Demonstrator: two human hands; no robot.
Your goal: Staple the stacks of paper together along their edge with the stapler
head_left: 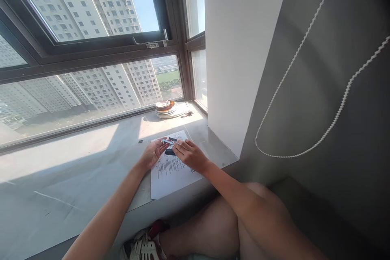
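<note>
Both my hands meet over printed sheets of paper on the window sill. Between them is a small black and silver thing that looks like a stapler, its parts spread apart. My left hand pinches the pale metal end from the left, thumb and fingers closed on it. From the right, my right hand grips the same thing, its fingers bent over the top and hiding part of it. A small dark grey piece lies on the sill left of the paper, apart from my hands.
Stacked plates or round dishes stand in the sill's far corner, with a small dark chain-like thing beside them. Window frames rise behind. A white bead cord hangs at right. My bent legs are below the sill's edge.
</note>
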